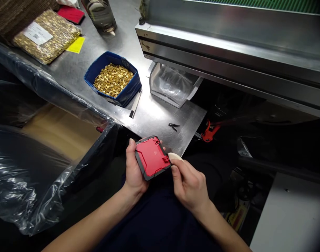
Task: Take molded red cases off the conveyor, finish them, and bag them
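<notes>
In the head view, my left hand grips a flat, square red-and-black case from its left side, thumb along the edge and fingertips showing behind its far corner. The red face is turned up and carries a small triangular mark. My right hand is closed in a pinch on a thin, pale, rounded piece. That piece lies against the right corner of the case, and part of it is hidden by my fingers. Whether it is a pad or a disc I cannot tell.
On the metal table are a blue bin of small gold-coloured parts, a cutter knife, small black pliers and a grey tray. A plastic-lined box stands left; a conveyor frame runs at right.
</notes>
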The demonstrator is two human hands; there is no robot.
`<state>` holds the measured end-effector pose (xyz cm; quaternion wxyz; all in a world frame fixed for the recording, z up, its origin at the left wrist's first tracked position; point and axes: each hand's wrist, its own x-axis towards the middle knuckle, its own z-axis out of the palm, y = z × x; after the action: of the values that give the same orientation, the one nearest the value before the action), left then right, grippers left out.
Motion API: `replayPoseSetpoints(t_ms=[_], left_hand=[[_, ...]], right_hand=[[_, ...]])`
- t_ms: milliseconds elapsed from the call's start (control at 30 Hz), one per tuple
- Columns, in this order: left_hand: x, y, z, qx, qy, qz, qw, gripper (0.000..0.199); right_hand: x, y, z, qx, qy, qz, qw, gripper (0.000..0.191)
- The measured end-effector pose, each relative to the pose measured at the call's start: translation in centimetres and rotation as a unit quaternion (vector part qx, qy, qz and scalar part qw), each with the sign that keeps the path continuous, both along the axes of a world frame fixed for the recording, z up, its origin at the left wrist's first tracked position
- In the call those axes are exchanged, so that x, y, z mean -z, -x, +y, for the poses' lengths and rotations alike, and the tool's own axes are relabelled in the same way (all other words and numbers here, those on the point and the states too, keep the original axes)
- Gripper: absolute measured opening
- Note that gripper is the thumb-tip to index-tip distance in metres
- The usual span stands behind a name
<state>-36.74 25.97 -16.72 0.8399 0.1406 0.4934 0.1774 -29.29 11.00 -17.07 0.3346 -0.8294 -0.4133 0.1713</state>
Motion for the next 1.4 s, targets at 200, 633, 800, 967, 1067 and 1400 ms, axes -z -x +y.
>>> replayPoseSetpoints(t_ms=[200, 633, 800, 967, 1067, 1400], left_hand=[[-0.6, 2.2, 0.0, 0.141, 0.123, -0.053, 0.981, 0.044], [-0.6, 3.2, -1.2, 0.275, 0.173, -0.008, 0.946, 0.038], [-0.2, 3.2, -1.2, 0.257, 0.178, 0.022, 0.95, 0.038], [0.2, 3.4, -1.2, 0.245, 0.169, 0.023, 0.954, 0.039], [0.4, 3.3, -1.5, 0.255, 0.14, 0.035, 0.956, 0.039], [0.4, 3.4, -1.4, 0.269, 0.13, 0.029, 0.954, 0.038]], right_hand=[[-1.1, -2.9, -3.2, 0.081, 0.043, 0.174, 0.98, 0.049], [-4.9, -1.8, -3.0, -0.323, 0.068, -0.018, 0.944, 0.019], [-4.7, -2.3, -1.7, -0.329, 0.085, -0.039, 0.94, 0.025], [-4.7, -2.8, -2.0, -0.349, 0.126, 0.009, 0.929, 0.022], [-4.7, -2.4, -1.8, -0.368, 0.112, 0.001, 0.923, 0.027], [-4.6, -1.6, -2.4, -0.339, 0.116, 0.013, 0.933, 0.021]])
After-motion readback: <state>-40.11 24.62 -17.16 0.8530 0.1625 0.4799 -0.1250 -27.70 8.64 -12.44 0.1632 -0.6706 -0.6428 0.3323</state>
